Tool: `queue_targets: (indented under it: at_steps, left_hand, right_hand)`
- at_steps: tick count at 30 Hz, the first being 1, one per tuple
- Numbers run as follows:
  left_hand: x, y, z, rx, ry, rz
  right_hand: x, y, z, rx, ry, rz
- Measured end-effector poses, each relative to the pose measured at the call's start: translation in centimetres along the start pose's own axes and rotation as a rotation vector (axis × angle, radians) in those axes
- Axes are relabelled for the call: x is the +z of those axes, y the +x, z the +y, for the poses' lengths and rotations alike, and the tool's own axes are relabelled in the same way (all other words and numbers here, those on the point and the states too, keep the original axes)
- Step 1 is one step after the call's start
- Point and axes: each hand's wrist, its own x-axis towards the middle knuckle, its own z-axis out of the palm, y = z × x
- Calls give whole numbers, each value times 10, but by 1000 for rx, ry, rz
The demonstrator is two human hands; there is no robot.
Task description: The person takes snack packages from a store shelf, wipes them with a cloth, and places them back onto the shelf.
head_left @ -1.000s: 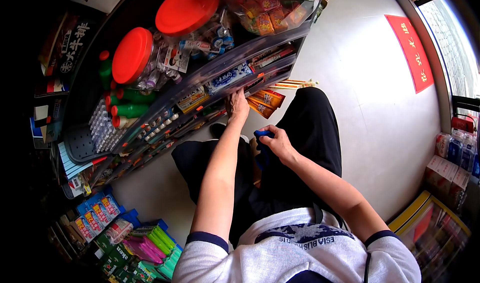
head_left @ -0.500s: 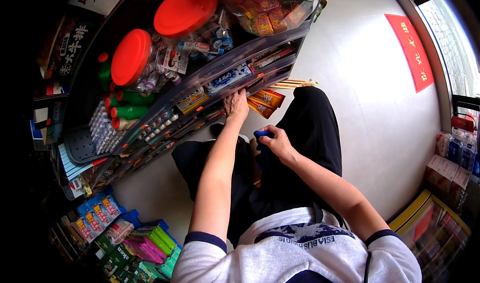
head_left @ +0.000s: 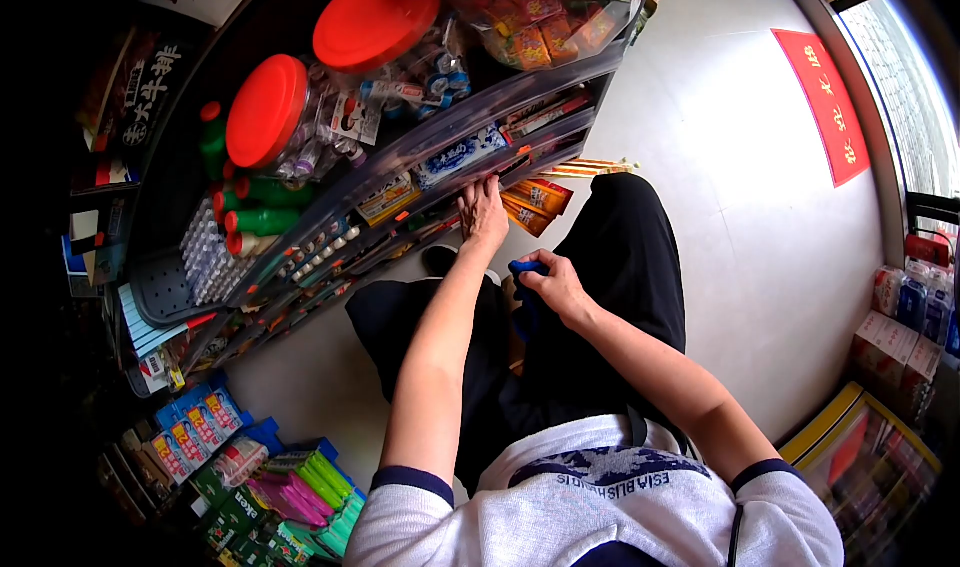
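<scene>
My left hand reaches to the edge of a shelf rack, just below a blue-and-white package. Its fingertips go in under the shelf edge, so whatever they touch is hidden. Orange packets stick out of the rack right beside that hand. Between the closed fingers of my right hand is a dark blue cloth, which hangs down in front of my black trousers. A yellow box lies on the shelf left of my left hand.
Red-lidded jars, green bottles and a bag of red packets are on the rack's top. Stacked boxes stand at lower left. A red banner lies on the floor near the doorway; a yellow-framed case is at lower right.
My left hand has shifted slightly along the shelf edge to the right, and its fingers have changed position. My right hand keeps its hold on the blue cloth.
</scene>
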Motion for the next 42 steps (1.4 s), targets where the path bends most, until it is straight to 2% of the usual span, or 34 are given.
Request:
queue_targets:
  at_steps: [3, 6, 8, 12, 14, 18, 20, 21, 23, 25, 27, 31, 33, 35, 37, 39, 41, 42]
  left_hand:
    - [-2, -1, 0, -13, -29, -30]
    - [-4, 3, -1, 72, 42, 94]
    - [-7, 5, 0, 44, 65, -12]
    - [-7, 2, 3, 22, 84, -32]
    - [-6, -2, 2, 7, -5, -118]
    - [-4, -10, -3, 24, -124, -125]
    - [5, -16, -10, 110, -126, 110]
    - [3, -20, -8, 111, -126, 109]
    - [-1, -27, -6, 24, -334, 134]
    - [-9, -38, -5, -13, -571, -16]
    - [-28, -57, 7, -239, -1258, -450]
    - [-66, -105, 39, -449, -1884, -502]
    - [-52, -113, 41, -565, -1835, -385]
    - [-40, -104, 30, -661, -1808, -278]
    - [-26, -87, 21, -695, -1757, -67]
    - [-15, -65, 11, -669, -1565, 89]
    - [-23, -43, 12, -572, -1292, 148]
    - [-12, -32, 8, -448, -1033, 287]
  right_hand:
    - [1, 0, -1, -3, 5, -2]
    - [1, -1, -1, 1, 4, -1]
    - [2, -2, -1, 10, 7, -3]
    - [1, 1, 0, -14, -8, 13]
    - [1, 1, -1, -15, -9, 14]
    - [0, 2, 0, -20, -7, 10]
    - [0, 2, 0, -18, -6, 11]
    - [0, 1, -1, -21, 9, 11]
    - [0, -2, -3, -24, 23, 10]
    - [1, -4, -8, -34, 95, 106]
    - [1, 1, -5, -115, 124, 184]
    - [-1, 1, -16, -192, 198, 116]
    - [1, 1, -16, -146, 236, 38]
    - [7, 1, -15, -186, 233, -27]
    - [8, 3, -9, -213, 222, -23]
    - [3, 2, -6, -33, 10, -23]
    - [3, 0, -8, -4, -21, 10]
    - [2, 1, -7, 26, 17, -45]
